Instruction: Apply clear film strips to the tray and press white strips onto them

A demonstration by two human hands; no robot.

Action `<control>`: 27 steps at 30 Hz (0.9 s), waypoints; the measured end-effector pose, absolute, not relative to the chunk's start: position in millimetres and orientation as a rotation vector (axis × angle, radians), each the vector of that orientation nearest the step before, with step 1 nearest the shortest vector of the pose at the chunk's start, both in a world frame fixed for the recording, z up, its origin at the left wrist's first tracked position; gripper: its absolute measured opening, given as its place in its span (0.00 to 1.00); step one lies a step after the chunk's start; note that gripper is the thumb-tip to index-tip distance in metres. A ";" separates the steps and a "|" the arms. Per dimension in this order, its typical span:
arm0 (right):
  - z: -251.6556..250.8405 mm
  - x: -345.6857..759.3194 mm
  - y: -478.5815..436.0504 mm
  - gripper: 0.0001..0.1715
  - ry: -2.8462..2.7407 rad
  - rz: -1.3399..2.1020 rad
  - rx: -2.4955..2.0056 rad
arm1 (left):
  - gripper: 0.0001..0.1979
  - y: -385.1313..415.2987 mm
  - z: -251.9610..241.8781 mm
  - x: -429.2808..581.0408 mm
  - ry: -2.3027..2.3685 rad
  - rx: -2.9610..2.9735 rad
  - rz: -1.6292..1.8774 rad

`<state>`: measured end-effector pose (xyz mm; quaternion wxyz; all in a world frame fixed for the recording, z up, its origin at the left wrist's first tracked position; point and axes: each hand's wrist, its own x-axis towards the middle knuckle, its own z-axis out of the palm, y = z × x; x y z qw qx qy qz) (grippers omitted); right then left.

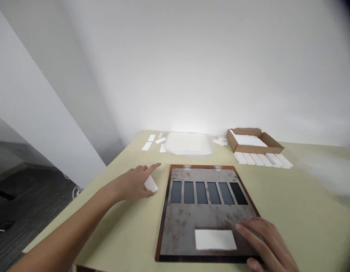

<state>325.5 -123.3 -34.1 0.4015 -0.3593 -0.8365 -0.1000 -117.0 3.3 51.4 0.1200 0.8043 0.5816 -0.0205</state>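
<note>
My left hand (132, 184) is at the left of a hinged board, its index finger stretched out and its thumb at the lower edge of a small white card (151, 184). The card appears to be held between the thumb and the curled fingers, which are partly hidden. My right hand (267, 241) lies with fingers apart over the lower right corner of the board. This board has a grey, brown-smudged metal plate (182, 223) with a row of several dark rectangular slots (201, 192). A white rectangle (215, 239) shows near its front edge, beside my right fingertips.
On the pale yellow table (282, 204), a cardboard box (272, 143) holding white sheets stands at the back right. Several white strips (262, 159) lie in front of it. Loose white cards (147, 146) lie at the back left, beside a blurred white patch (188, 143).
</note>
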 end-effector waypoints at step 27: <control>-46.1 339.0 -131.5 0.26 -2.015 -0.076 -1.001 | 0.61 9.0 61.8 -101.9 1.537 2.333 -0.133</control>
